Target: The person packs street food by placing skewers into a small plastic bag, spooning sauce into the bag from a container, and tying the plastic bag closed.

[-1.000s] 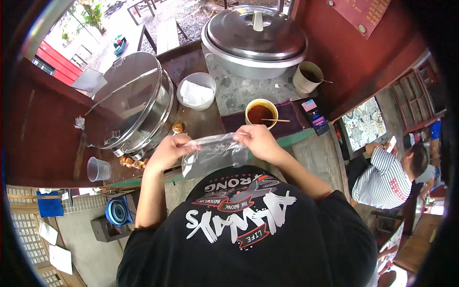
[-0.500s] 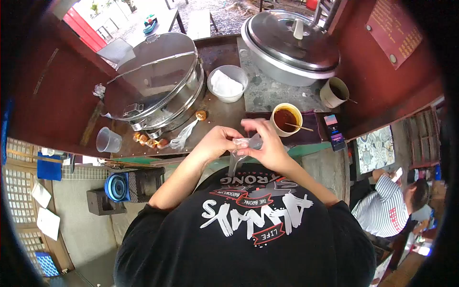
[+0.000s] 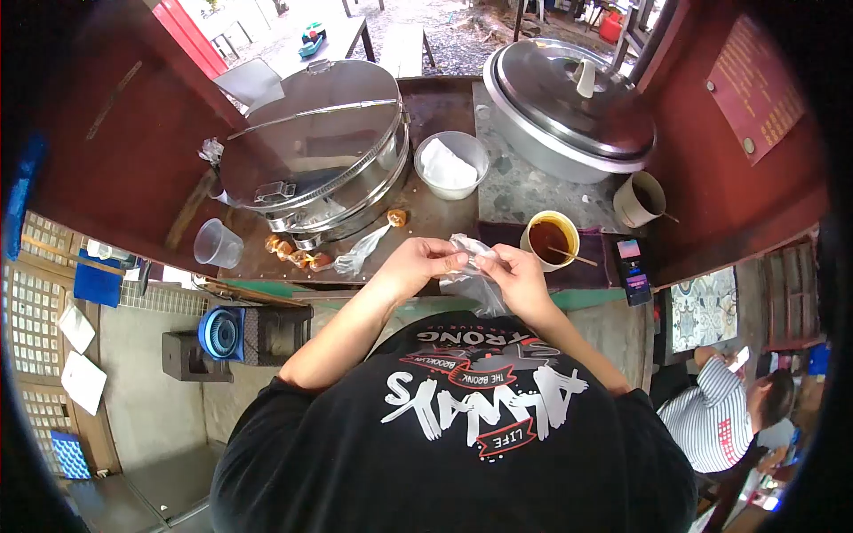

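Observation:
In front of my chest, both hands pinch a clear plastic bag (image 3: 481,290) near its upper edge. My left hand (image 3: 425,265) is closed on its left side, thumb and fingers pressed together. My right hand (image 3: 521,277) grips the other side, fingers curled. The bag's lower part hangs loose over the counter's edge. Left of my hands lies a knotted small bag of brown sauce (image 3: 397,218), and near it a long clear plastic tail (image 3: 362,251). More sauce bags (image 3: 320,260) sit in a row further left. Beside my right hand stands a tub of reddish-brown sauce (image 3: 549,238) with a stick in it.
A large steel steamer (image 3: 342,169) and a lidded metal pot (image 3: 569,107) stand at the back. Between them is a plastic bowl (image 3: 451,165) with white contents. A clear cup (image 3: 218,244), a second tub (image 3: 640,199) and a phone (image 3: 632,271) are also on the counter.
My hands have moved slightly apart, and the bag between them now spreads and hangs more openly. The view has shifted, so the counter things appear lower and further right.

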### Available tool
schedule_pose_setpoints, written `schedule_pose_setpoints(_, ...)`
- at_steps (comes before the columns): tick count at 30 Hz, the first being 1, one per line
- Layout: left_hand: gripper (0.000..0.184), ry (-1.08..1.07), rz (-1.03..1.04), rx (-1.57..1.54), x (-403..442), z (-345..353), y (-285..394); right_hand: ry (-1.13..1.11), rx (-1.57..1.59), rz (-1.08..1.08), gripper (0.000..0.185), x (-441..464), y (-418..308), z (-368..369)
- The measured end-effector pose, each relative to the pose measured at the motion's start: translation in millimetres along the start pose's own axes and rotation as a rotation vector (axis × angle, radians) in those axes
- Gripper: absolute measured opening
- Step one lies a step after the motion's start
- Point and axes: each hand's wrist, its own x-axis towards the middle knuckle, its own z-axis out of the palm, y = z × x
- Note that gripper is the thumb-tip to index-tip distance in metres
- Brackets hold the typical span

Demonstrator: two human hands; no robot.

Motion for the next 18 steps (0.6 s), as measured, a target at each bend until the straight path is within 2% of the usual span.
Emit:
schedule_pose_setpoints(1, 0.027, 0.030, 0.012, -0.001, -0.7, 0.5, -0.1, -0.017, -0.003, 0.019, 0.018, 1.1, 1.7, -0.4)
schedule_pose_setpoints(4, 0.027, 0.150, 0.035, -0.093, 1.5, 1.1, -3.5, 0.399, -0.157, -0.284, 0.026, 3.6, -8.3, 10.5)
schedule_pose_setpoints(5, 0.023, 0.190, 0.062, -0.095, 1.0, 1.4, -3.3, 0.455, -0.262, -0.374, 0.035, 1.6, -16.5, 6.3)
schedule_pose_setpoints(6, 0.021, 0.209, 0.071, -0.105, 0.2, 2.6, -2.5, 0.553, -0.348, -0.475, 0.025, 0.6, -15.8, 5.0)
schedule_pose_setpoints(8, 0.018, 0.248, 0.091, -0.128, -0.7, 6.4, -1.4, 0.429, -0.367, -0.648, 0.026, -2.7, -11.0, -0.1)
schedule_pose_setpoints(10, 0.020, 0.189, 0.081, -0.130, -0.5, 11.4, -4.0, 0.094, -0.303, -0.381, 0.029, -6.0, -26.4, 3.8)
schedule_pose_setpoints(11, 0.021, 0.153, 0.064, -0.123, -3.0, 15.0, -3.4, 0.040, -0.335, -0.336, 0.038, -4.5, -29.3, 7.8)
schedule_pose_setpoints(12, 0.023, 0.118, 0.054, -0.112, -5.1, 17.3, -0.9, -0.036, -0.381, -0.302, 0.037, -4.6, -31.6, 9.0)
schedule_pose_setpoints(13, 0.024, 0.062, -0.055, -0.149, -6.7, 17.2, 1.0, -0.039, -0.331, -0.343, 0.033, -3.3, -21.6, 12.1)
schedule_pose_setpoints(14, 0.026, 0.108, -0.022, -0.076, -1.1, 16.3, -11.1, -0.042, -0.281, -0.385, 0.029, -1.7, -11.6, 14.6)
schedule_pose_setpoints(15, 0.025, 0.098, -0.039, -0.216, -2.1, 16.7, -9.5, -0.046, -0.172, -0.419, 0.021, -2.5, -16.9, 15.0)
schedule_pose_setpoints(18, 0.029, 0.015, -0.036, -0.552, 1.4, 8.0, -28.0, -0.090, -0.007, -0.282, 0.019, 1.6, -4.0, 12.1)
